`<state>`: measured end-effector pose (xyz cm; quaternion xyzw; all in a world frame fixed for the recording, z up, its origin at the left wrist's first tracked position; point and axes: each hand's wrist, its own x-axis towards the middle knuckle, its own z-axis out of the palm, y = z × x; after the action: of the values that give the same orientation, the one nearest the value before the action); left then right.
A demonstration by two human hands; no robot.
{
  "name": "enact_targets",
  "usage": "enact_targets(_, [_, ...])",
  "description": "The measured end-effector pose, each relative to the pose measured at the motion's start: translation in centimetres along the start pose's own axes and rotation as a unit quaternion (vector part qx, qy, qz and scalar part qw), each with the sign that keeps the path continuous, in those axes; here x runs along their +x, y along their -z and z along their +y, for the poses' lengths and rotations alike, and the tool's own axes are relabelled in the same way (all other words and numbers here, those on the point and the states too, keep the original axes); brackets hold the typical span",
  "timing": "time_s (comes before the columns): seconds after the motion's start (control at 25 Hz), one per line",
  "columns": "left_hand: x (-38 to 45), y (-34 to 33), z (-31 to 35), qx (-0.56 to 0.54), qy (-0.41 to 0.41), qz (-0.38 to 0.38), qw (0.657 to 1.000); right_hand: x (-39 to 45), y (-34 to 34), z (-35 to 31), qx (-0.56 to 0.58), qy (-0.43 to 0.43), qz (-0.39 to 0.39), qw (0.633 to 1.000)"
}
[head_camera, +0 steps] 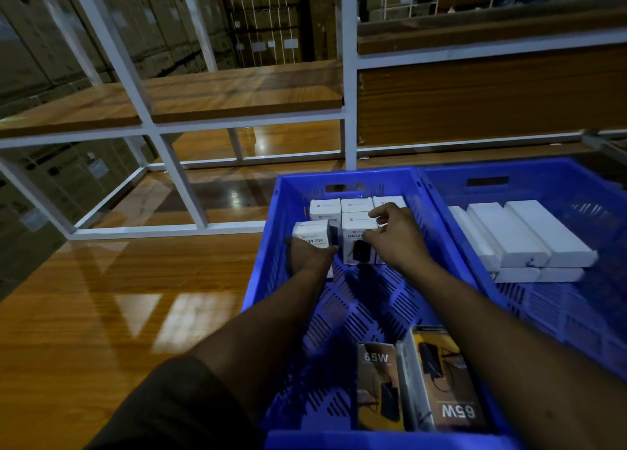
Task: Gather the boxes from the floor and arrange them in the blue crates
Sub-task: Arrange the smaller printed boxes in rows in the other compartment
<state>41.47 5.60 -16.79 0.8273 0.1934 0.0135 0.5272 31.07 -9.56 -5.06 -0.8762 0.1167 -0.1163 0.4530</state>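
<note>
Both my hands reach into the near blue crate on the wooden floor. My left hand grips a white box marked 20K at the crate's far left. My right hand holds a taller white box beside it, fingers curled over its top and side. Three more white boxes stand in a row against the far wall. Two dark 65W boxes lie at the crate's near end. A second blue crate to the right holds several long white boxes.
A white metal rack with wooden shelves stands just behind the crates. Stacked cardboard cartons fill the background at left. Glossy wooden floor stretches to the left of the crates.
</note>
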Motion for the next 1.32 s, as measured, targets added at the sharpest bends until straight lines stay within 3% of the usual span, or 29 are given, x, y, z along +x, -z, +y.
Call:
enact_targets(0.08, [2.6, -2.1, -1.3, -0.005, -0.011, 0.019, 1.000, 0.0, -0.1, 0.1, -0.004, 0.004, 0.001, 1.000])
enact_targets(0.28, [-3.8, 1.1, 4.3, 0.025, -0.031, -0.038, 0.998, 0.4, 0.0, 0.3, 0.003, -0.006, 0.001, 1.000])
enact_targets(0.6, [-3.1, 0.7, 4.0, 0.101, -0.044, -0.060, 0.992, 0.3, -0.1, 0.1, -0.003, -0.012, -0.014, 1.000])
enact_targets(0.76, [-1.8, 1.4, 4.4, 0.088, -0.013, -0.139, 0.986, 0.1, 0.1, 0.1, -0.039, -0.022, -0.057, 0.997])
enact_targets(0.92, [-1.9, 3.0, 5.5, 0.149, 0.016, -0.192, 0.970, 0.3, 0.0, 0.2, -0.062, -0.041, -0.126, 0.989])
enact_targets(1.0, [-3.7, 4.1, 6.2, 0.132, 0.024, -0.217, 0.967, -0.2, 0.3, 0.2, -0.189, -0.035, -0.243, 0.951])
enact_targets(1.08, [-5.6, 4.6, 6.4, 0.110, 0.038, -0.248, 0.962, -1.0, 0.7, 0.3, -0.338, -0.022, -0.376, 0.863])
enact_targets(1.16, [-7.8, 5.3, 6.7, 0.109, 0.040, -0.272, 0.955, -1.7, 1.1, 0.4, -0.395, -0.026, -0.451, 0.800])
enact_targets(1.32, [-11.2, 6.5, 6.8, 0.130, -0.006, -0.343, 0.930, -2.3, 2.2, 0.1, -0.417, -0.014, -0.473, 0.776])
